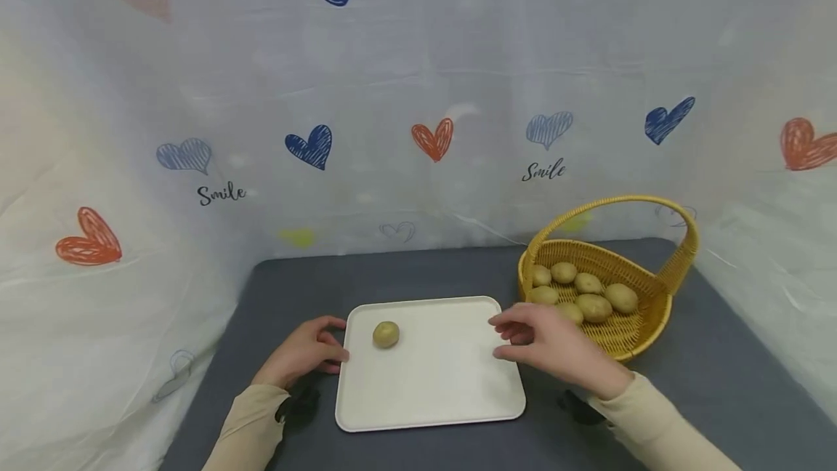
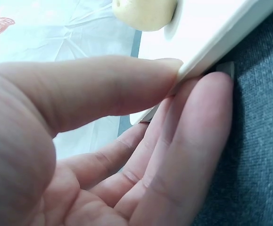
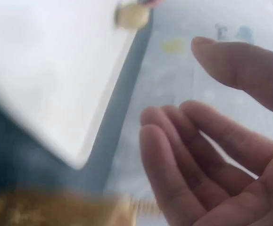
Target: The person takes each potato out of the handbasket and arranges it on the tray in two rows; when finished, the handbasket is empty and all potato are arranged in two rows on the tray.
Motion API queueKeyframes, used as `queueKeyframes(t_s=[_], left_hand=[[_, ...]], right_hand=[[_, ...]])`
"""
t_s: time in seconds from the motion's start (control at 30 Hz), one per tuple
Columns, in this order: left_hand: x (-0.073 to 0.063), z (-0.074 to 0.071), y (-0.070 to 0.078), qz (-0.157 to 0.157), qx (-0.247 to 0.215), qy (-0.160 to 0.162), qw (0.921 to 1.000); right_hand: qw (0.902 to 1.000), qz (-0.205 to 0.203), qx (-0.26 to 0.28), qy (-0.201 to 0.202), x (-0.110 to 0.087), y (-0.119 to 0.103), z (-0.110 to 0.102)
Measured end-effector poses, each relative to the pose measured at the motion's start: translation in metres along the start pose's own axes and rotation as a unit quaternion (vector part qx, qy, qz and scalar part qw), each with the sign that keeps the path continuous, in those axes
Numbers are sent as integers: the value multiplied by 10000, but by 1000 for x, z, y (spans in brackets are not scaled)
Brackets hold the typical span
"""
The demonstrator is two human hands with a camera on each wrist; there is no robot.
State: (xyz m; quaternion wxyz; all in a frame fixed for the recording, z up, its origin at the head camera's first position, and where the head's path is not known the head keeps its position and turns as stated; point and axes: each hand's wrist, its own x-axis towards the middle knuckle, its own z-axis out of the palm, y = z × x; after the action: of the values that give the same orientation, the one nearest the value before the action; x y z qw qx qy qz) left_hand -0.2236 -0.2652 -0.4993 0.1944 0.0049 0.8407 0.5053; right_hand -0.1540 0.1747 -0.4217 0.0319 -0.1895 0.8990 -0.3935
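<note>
My left hand (image 1: 307,349) grips the left rim of a white tray (image 1: 445,384), thumb on top and fingers tucked at its underside, as the left wrist view shows. One potato (image 1: 386,334) lies on the tray's left part, a little way from that thumb. Over the tray's right edge hovers my right hand (image 1: 556,344), its thumb and fingers apart with nothing between them. Behind the right hand stands a yellow wicker basket (image 1: 637,329) holding several potatoes (image 1: 593,307), and the hand covers part of the basket's near left side.
A dark grey cloth (image 1: 418,275) covers the table under the tray and basket. The basket's tall arched handle (image 1: 615,200) rises at the right. Behind the table hangs a pale curtain (image 1: 366,202) printed with hearts and the word Smile.
</note>
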Motion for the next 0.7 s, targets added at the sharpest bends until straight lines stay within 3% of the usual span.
queueKeyframes(t_s=[0.17, 0.3, 0.47, 0.7], left_hand=[[1, -1, -2, -19, 23, -82, 10000], [1, -4, -3, -91, 60, -131, 9999], [1, -7, -4, -206, 90, -127, 9997], [4, -2, -2, -209, 97, -82, 9997]], right_hand=[[9967, 391, -451, 557, -37, 45, -57], [9895, 890, -786, 829, -49, 82, -88], [9831, 1063, -1209, 873, -47, 114, -102], [9817, 1053, -1424, 699, -44, 136, -100]])
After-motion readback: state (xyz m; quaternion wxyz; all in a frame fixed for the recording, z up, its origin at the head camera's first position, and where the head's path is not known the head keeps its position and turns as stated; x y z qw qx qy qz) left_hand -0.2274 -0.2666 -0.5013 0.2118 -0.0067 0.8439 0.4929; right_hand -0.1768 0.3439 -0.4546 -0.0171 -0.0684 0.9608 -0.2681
